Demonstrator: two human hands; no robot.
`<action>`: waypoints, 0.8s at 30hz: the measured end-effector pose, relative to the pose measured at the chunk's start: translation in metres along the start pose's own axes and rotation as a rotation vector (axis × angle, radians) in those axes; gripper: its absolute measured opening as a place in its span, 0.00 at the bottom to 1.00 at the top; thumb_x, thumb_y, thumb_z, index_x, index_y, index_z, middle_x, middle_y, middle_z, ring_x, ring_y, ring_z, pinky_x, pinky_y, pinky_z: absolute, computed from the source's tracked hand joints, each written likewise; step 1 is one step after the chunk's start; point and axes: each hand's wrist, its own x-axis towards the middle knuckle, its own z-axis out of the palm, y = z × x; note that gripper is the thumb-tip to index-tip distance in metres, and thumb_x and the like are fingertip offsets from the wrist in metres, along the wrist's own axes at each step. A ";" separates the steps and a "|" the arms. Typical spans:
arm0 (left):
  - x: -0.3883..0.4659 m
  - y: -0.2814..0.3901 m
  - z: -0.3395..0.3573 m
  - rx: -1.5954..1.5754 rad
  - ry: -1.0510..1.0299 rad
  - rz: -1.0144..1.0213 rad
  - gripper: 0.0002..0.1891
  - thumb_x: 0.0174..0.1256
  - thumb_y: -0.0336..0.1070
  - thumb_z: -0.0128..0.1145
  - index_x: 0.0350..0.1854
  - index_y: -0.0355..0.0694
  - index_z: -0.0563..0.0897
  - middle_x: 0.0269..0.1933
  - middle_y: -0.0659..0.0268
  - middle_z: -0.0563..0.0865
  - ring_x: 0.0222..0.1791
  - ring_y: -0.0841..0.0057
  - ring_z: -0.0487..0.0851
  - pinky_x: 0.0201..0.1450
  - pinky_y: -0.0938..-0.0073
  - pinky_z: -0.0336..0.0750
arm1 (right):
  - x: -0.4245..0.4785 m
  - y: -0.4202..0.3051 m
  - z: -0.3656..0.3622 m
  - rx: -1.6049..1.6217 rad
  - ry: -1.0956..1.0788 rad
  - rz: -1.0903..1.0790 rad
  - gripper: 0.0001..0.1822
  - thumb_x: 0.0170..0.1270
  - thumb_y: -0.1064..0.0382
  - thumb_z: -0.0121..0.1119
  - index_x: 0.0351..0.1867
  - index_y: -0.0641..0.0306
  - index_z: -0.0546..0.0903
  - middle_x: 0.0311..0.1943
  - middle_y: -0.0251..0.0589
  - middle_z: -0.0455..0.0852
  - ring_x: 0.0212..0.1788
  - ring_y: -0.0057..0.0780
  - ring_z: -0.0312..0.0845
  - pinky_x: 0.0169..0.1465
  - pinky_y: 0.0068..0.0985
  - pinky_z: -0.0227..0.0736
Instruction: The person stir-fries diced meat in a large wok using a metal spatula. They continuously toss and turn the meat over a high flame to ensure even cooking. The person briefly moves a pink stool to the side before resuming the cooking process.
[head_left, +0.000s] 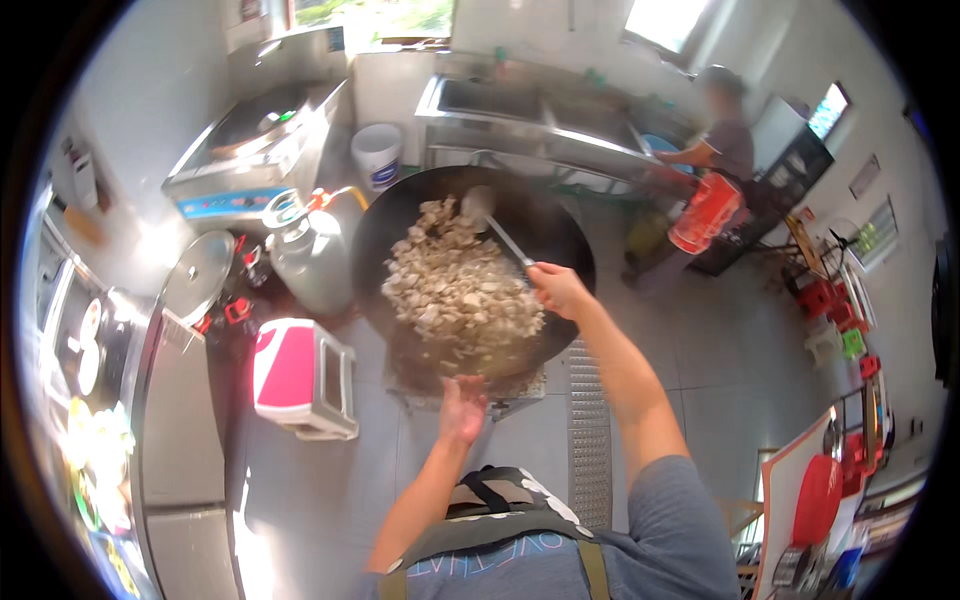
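A large dark wok stands before me, heaped with pale chopped food pieces whose exact kind I cannot tell. My right hand grips the handle of a long metal cooking spatula. Its blurred head rests at the far side of the heap, inside the wok. At the wok's near rim is my left hand, palm turned up and fingers spread, with nothing seen in it. Whether its fingertips touch the rim is unclear. Below the wok, part of its metal stand shows.
Left of the wok are a gas cylinder and a pink-topped plastic stool. A white bucket stands behind, near a steel sink unit. At the sink's right end works a person in a red apron. A metal floor grate lies to my right.
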 end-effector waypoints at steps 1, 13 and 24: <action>0.001 0.001 0.001 0.017 0.007 -0.013 0.13 0.65 0.56 0.45 0.34 0.55 0.76 0.39 0.77 0.81 0.49 0.80 0.76 0.43 0.73 0.65 | 0.008 0.002 0.010 -0.106 -0.019 -0.019 0.17 0.62 0.61 0.55 0.52 0.60 0.74 0.22 0.31 0.72 0.16 0.15 0.63 0.15 0.15 0.57; 0.010 0.006 -0.004 0.001 -0.003 -0.063 0.15 0.66 0.55 0.41 0.36 0.52 0.77 0.39 0.74 0.81 0.48 0.77 0.76 0.41 0.74 0.67 | -0.142 0.019 -0.030 -1.073 -0.227 -0.317 0.32 0.51 0.62 0.55 0.63 0.50 0.65 0.41 0.43 0.82 0.39 0.33 0.79 0.44 0.25 0.73; 0.000 0.005 0.002 -0.096 -0.005 -0.054 0.16 0.66 0.54 0.43 0.37 0.48 0.75 0.36 0.74 0.81 0.47 0.78 0.77 0.41 0.75 0.67 | -0.325 -0.067 -0.034 -1.120 0.055 0.056 0.23 0.60 0.60 0.54 0.59 0.51 0.71 0.32 0.39 0.83 0.30 0.24 0.76 0.38 0.21 0.70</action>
